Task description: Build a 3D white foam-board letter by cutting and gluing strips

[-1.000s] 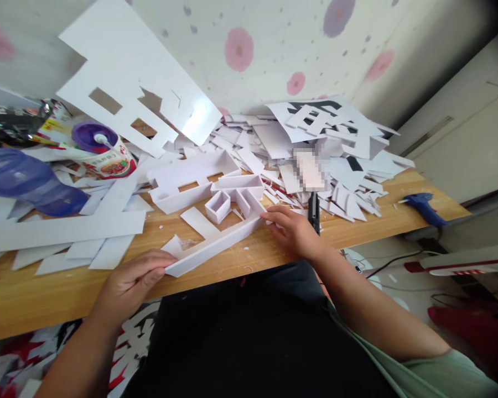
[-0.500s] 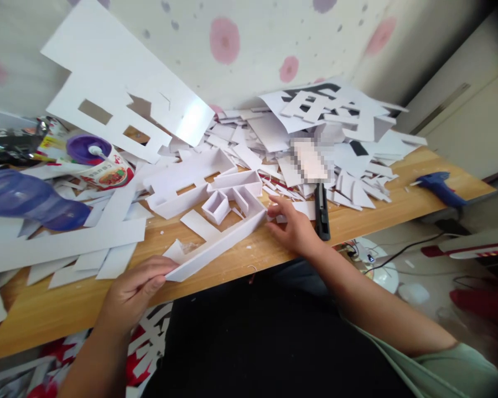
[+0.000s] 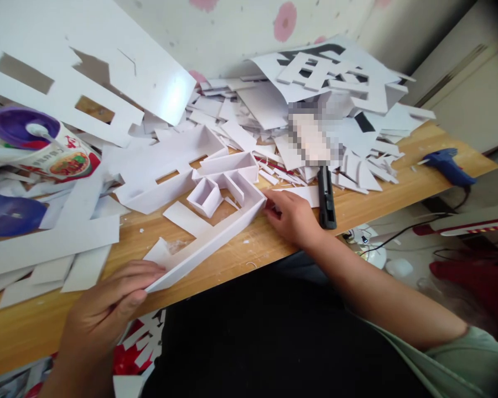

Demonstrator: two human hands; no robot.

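Observation:
A white foam-board model [image 3: 211,240], made of upright wall strips with small box-like compartments, lies at the table's front. My left hand [image 3: 116,290] is closed on the near left end of its long front wall, thumb outside and fingers over the inner side. At the opposite end, my right hand [image 3: 292,215] has its fingers curled in against the model's right corner; its fingertips are partly hidden. Just behind the model sits a larger white foam-board piece [image 3: 149,166] with raised sides and cut-out openings.
White offcuts [image 3: 232,110] heap along the wall. A black long-handled tool [image 3: 326,199] lies right of my right hand, below a pixelated patch. A blue glue gun [image 3: 450,166] rests at the right edge. A paper food cup [image 3: 66,157] and a purple bowl [image 3: 22,127] stand left.
My view has shifted, so the table things appear moved. The fingers of my right hand, spread apart before, are now curled together at the model's corner. My left hand keeps its hold.

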